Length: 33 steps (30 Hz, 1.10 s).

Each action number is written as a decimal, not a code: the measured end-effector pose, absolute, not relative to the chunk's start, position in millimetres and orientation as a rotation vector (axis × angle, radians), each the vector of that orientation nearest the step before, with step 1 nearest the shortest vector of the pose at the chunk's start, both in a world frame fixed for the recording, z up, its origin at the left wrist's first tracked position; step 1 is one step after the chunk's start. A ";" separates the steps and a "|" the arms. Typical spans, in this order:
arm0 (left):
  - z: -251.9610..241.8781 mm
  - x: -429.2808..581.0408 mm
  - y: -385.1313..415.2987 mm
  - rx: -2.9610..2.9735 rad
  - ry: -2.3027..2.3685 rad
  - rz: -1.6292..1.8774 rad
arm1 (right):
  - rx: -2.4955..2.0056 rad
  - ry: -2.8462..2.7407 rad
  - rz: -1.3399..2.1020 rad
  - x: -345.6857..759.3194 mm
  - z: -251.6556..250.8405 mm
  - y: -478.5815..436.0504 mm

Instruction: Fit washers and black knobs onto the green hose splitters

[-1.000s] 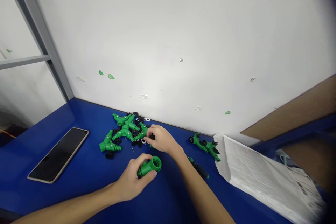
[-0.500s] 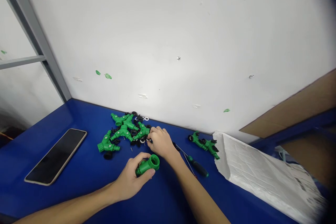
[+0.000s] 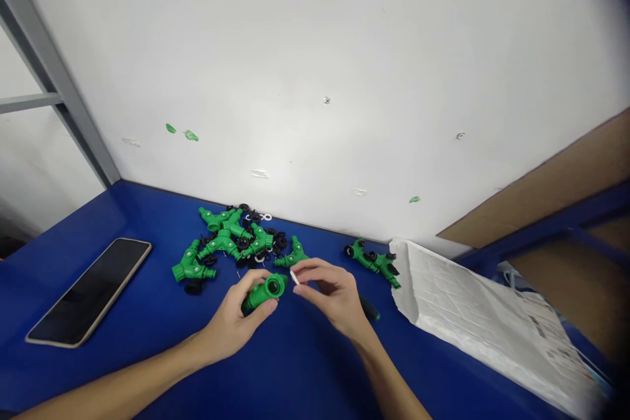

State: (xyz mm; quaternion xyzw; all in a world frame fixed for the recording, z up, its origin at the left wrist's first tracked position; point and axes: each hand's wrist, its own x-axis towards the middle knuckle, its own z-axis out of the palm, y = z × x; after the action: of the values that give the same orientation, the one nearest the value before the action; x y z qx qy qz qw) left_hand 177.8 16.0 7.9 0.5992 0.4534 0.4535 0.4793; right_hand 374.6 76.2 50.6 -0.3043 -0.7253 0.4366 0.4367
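Taking the pile as our landmark, we look down at a blue desk [image 3: 305, 367] that meets a white wall [image 3: 295, 65]. Far left of the pile, a grey post [image 3: 73, 72] stands at a slant in our view. Left of the pile and nearer to us, a phone [image 3: 91, 292] lies flat, screen dark, in a pale case.

Next comes the pile [image 3: 224, 243] itself, close to the wall: green Y-shaped fittings heaped with small black parts, with white rings [image 3: 266, 217] at its back edge. In front of the pile, toward its right end, our left hand [image 3: 231, 321] has its fingers and thumb wrapped around a green fitting [image 3: 258, 297], gripping it firmly with the round mouth turned up toward us.

Just right of the pile lies a loose fitting [image 3: 296, 252]. In front of that, nearer to us than the pile, a thin white piece [image 3: 294, 277] is pinched between the thumb and fingers of our right hand [image 3: 332, 292]. It is close to the held fitting's mouth but apart from it; we see it edge-on.

Further right of the pile, partly hidden behind the right hand, is a dark green handle [image 3: 369, 309]. Beyond it, two fittings [image 3: 375, 263] lie end to end by a white envelope [image 3: 462, 315], the farthest right from the pile.
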 end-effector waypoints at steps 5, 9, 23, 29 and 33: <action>6.7 177.8 15.4 1.595 1.025 1.077 | -0.602 -1.914 0.870 369.4 50.3 56.3; 4.6 178.9 15.7 1.651 1.029 1.050 | -0.539 -2.003 0.764 367.9 47.6 52.2; 6.4 176.5 15.7 1.740 1.032 0.973 | -0.599 -1.958 0.784 369.1 47.3 45.1; 8.2 176.4 15.6 1.737 1.012 0.987 | -0.588 -1.958 0.781 367.7 47.0 43.9; 6.4 176.7 15.3 1.713 1.001 0.977 | -0.554 -2.043 0.669 366.9 44.9 44.3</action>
State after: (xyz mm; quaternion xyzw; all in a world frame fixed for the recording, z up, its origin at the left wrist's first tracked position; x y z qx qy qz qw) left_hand 176.7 15.3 6.4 0.6924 0.4047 0.3948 0.4483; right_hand 366.9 44.3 44.9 -0.2235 -0.8244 0.2697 0.4445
